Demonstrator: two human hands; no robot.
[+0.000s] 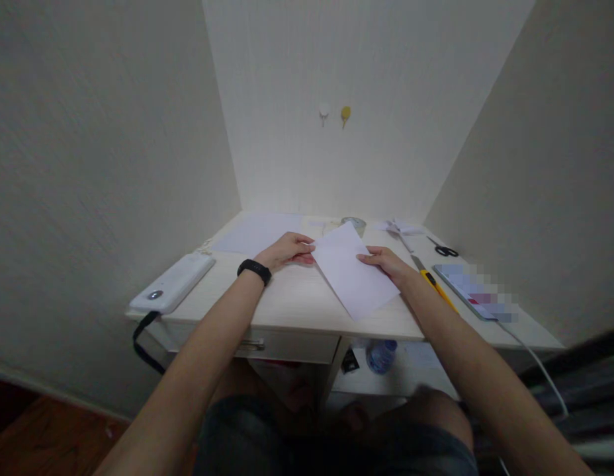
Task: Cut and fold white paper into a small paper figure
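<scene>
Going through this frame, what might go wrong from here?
The yellow utility knife lies beside the right forearm with its blade apparently out; a careless sweep might cut skin.

The white cable from the phone hangs past the desk edge; a snag could drag the phone.

The white paper, held by left hand and right hand, might crease.

The white paper (pixel 354 274) hides some fingertips of the right hand (pixel 385 261) and part of the tape roll (pixel 360 227); pixelation blurs the phone (pixel 456 283); the bottom edge crops both forearms (pixel 200 357)
</scene>
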